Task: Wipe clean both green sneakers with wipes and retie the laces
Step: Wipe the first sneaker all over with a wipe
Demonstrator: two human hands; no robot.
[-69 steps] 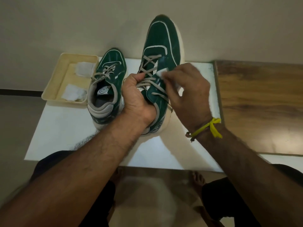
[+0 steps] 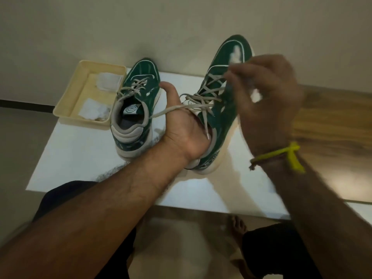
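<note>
Two green sneakers with grey laces are in view. One green sneaker [image 2: 136,103] stands on the white board [image 2: 80,158], its laces loose. My left hand [image 2: 181,125] grips the other green sneaker [image 2: 223,101] from its left side, fingers inside the opening, and holds it up with the toe pointing away. A loose grey lace [image 2: 171,111] crosses the back of that hand. My right hand [image 2: 267,97], blurred, hovers over the laces with a white wipe [image 2: 255,95] pinched in its fingers. A pale wet smear shows on the toe [image 2: 236,53].
A cream tray [image 2: 66,105] with two used white wipes [image 2: 108,81] sits at the board's back left corner. A wooden surface [image 2: 332,121] lies to the right. My knees and a bare foot [image 2: 238,226] are below the board's near edge.
The held sneaker has shifted to the right and its lace now hangs loose across my left hand. My right hand has lifted off the shoe's side toward the upper laces.
</note>
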